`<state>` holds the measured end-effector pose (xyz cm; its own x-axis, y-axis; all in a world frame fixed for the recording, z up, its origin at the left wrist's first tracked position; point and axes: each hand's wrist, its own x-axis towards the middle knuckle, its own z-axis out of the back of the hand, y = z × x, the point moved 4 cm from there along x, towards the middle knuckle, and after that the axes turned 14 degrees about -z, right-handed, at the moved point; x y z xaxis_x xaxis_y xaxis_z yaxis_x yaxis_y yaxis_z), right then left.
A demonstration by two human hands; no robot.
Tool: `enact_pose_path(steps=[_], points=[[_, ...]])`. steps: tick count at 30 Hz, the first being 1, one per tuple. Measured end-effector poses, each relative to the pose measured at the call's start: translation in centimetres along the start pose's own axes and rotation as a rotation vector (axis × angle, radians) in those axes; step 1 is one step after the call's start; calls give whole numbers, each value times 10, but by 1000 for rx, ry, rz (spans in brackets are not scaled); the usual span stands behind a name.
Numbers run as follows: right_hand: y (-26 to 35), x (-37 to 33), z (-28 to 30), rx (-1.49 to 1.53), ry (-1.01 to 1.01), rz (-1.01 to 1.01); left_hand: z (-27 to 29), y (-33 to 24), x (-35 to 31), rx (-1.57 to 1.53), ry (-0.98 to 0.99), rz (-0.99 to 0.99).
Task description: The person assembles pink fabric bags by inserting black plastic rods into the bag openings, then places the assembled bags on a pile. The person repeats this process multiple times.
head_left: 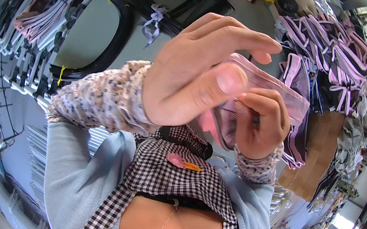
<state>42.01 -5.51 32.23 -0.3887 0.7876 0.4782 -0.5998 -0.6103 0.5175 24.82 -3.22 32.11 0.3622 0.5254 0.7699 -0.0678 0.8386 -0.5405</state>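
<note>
Pink fabric [291,102], pinched in fingers of right hand [263,122]; left hand [195,71] held nearby, thumb and fingers parted; black strip bundle [125,23] laid on bench [87,27]

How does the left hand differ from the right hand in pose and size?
The left hand has fingers mostly stretched, apart from the thumb; the right hand curls its fingers against pink fabric. The left hand looks larger than the right hand. Both wear patterned sleeve cuffs.

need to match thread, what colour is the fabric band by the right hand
The fabric band is light pink, seen best in the head view.
</note>
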Motion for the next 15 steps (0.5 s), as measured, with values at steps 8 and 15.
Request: enact_pose_path(steps=[8,15], points=[[2,1,-36,39,48,144,-41,36,-9,-823,-88,162],[4,-29,-215,507,414,-67,-119,84,-29,-196,983,450]])
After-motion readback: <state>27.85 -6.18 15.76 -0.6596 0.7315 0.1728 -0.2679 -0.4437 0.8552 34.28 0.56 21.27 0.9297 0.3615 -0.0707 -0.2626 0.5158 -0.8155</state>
